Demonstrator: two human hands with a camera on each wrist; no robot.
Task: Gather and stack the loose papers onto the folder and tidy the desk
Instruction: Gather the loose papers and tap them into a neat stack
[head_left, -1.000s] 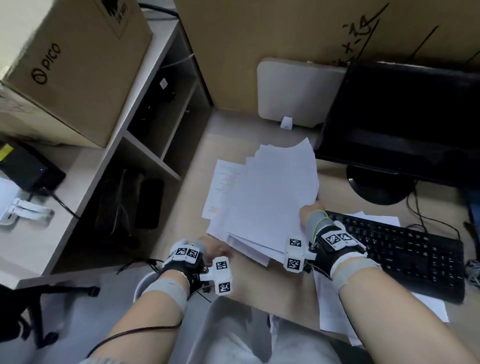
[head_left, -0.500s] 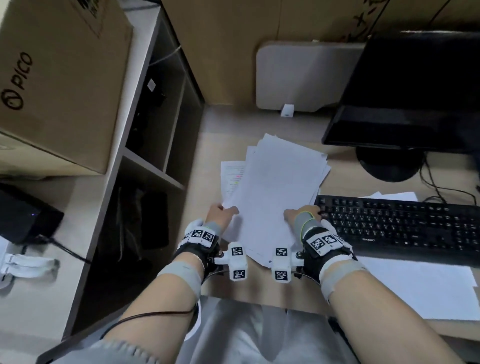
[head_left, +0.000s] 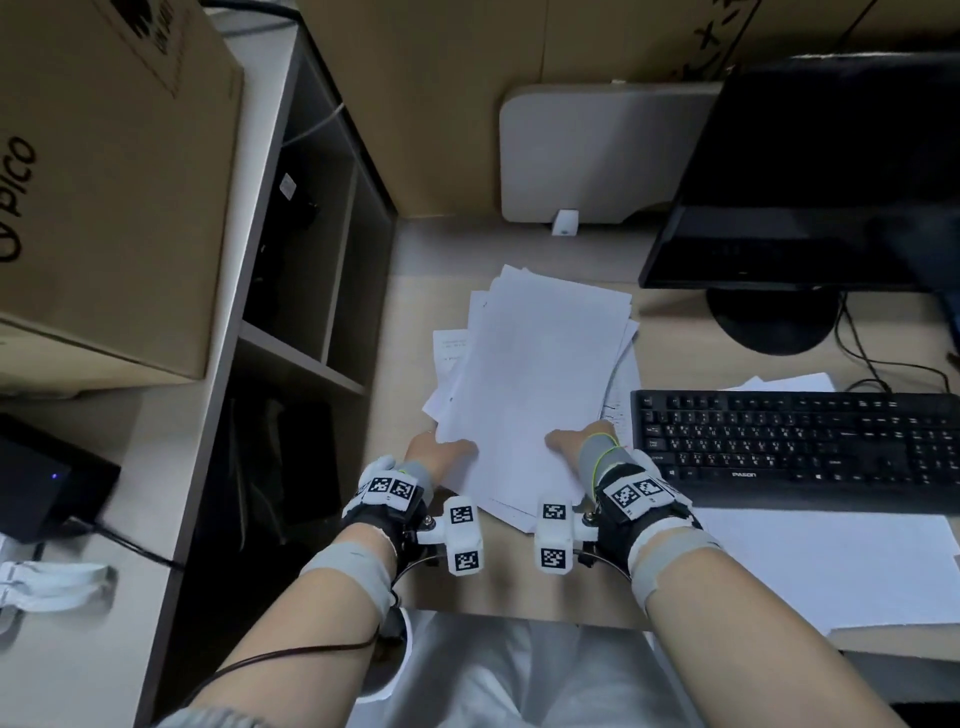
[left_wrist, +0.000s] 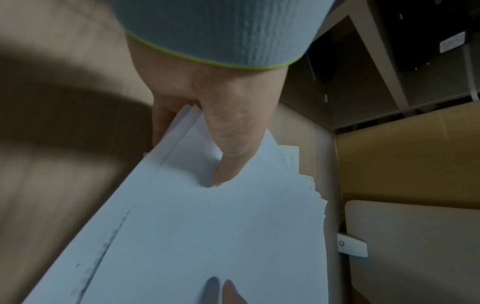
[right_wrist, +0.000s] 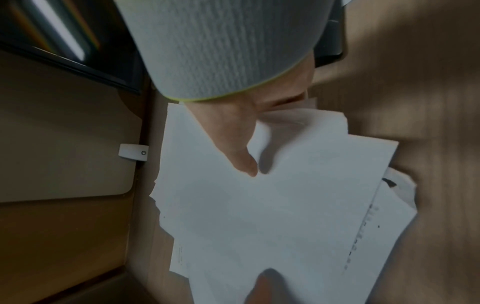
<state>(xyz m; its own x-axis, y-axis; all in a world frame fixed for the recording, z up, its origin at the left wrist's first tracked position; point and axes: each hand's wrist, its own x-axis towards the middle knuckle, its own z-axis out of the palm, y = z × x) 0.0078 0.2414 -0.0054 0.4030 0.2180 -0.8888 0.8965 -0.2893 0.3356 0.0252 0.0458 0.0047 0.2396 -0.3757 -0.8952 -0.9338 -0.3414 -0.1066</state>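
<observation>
White paper stack pinched by both hands; keyboard just right.

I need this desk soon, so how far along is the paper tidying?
Partly done. A bundle of white paper sheets is gathered but fanned unevenly; the left hand and right hand pinch its near edge. Left: a printed sheet beneath, and white sheets under the black keyboard. No folder is identifiable.
</observation>
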